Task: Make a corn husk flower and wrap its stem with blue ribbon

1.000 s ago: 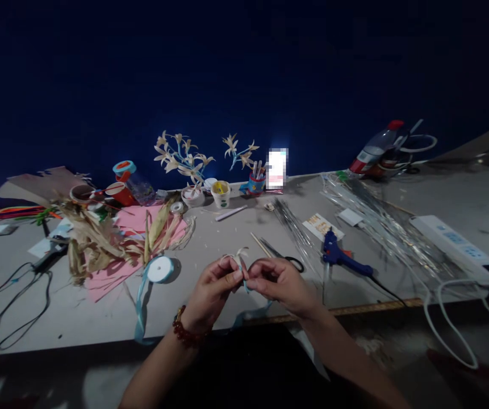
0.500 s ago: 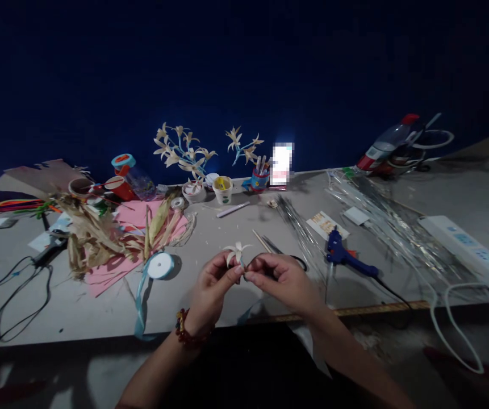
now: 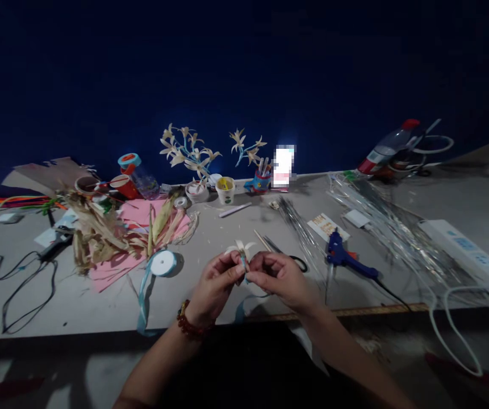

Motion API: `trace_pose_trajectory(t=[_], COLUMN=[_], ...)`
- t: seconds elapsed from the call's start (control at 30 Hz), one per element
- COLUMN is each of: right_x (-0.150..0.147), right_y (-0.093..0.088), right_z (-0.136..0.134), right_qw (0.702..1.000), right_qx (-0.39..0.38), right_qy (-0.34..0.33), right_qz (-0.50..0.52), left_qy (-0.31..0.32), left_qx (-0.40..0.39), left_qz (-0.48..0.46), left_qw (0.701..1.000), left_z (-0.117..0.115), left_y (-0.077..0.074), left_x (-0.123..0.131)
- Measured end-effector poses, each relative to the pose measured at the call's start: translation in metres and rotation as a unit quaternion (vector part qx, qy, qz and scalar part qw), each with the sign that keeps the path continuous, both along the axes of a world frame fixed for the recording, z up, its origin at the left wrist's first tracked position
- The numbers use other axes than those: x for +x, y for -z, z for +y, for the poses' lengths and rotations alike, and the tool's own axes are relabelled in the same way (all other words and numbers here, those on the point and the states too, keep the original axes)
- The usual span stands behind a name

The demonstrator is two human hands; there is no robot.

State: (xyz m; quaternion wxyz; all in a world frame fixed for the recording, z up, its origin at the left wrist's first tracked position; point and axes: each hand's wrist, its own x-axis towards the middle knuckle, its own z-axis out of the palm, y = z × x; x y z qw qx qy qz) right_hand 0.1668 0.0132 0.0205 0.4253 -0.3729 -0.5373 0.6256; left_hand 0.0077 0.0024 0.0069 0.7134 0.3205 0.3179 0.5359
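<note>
Between my hands, over the front of the table, is a small cream-petalled artificial flower (image 3: 241,247) with light blue wrapping on its stem. My left hand (image 3: 215,283) pinches the flower just below its petals. Close against it, my right hand (image 3: 284,282) has thumb and fingers pressed together at the lower end of the blue-wrapped stem; exactly what it grips is partly hidden. A strip of blue ribbon (image 3: 239,312) lies below the hands. Left of them stands a spool of blue ribbon (image 3: 163,263), its loose end trailing over the table edge.
Dried husks (image 3: 88,238) lie on pink sheets (image 3: 103,276) at left. Flower branches (image 3: 191,150) stand behind, near a white cup (image 3: 226,196) and a lit phone (image 3: 284,166). At right are thin wires (image 3: 301,227), a blue glue gun (image 3: 346,258) and a power strip (image 3: 461,244).
More of the blue wrapping on the flower's stem shows between my fingers, and the petals look slightly turned. Both hands stay together in nearly the same place. The view has shifted a little.
</note>
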Motion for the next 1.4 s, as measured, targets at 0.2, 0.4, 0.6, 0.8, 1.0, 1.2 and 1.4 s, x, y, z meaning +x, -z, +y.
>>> trace_pose_trajectory(t=[0.2, 0.4, 0.6, 0.8, 1.0, 1.2, 1.4], right_x=[0.003, 0.009, 0.010, 0.008, 0.006, 0.005, 0.004], right_y=[-0.004, -0.003, -0.003, -0.004, -0.003, 0.004, 0.003], right_z=[-0.004, 0.000, 0.001, 0.001, 0.003, 0.003, 0.003], right_qw=[0.988, 0.996, 1.000, 1.000, 0.999, 0.996, 0.999], right_qx=[0.108, 0.057, 0.009, -0.013, -0.020, -0.084, -0.037], right_qy=[0.040, -0.020, -0.019, -0.017, -0.004, -0.006, 0.016], right_qz=[-0.106, -0.066, -0.022, 0.019, 0.036, 0.038, 0.012], left_qy=[-0.043, -0.015, 0.032, 0.049, 0.049, 0.030, 0.045], left_qx=[0.074, 0.038, -0.001, -0.031, -0.045, -0.044, -0.046], left_qz=[0.079, 0.061, -0.001, -0.029, -0.043, -0.070, -0.080], left_qw=[0.993, 0.997, 0.999, 0.998, 0.997, 0.996, 0.995], left_z=[-0.002, -0.002, 0.002, 0.002, 0.004, 0.003, 0.003], left_y=[0.004, -0.003, -0.008, -0.006, -0.008, -0.008, -0.008], left_x=[-0.001, -0.003, -0.001, 0.000, 0.002, 0.003, 0.005])
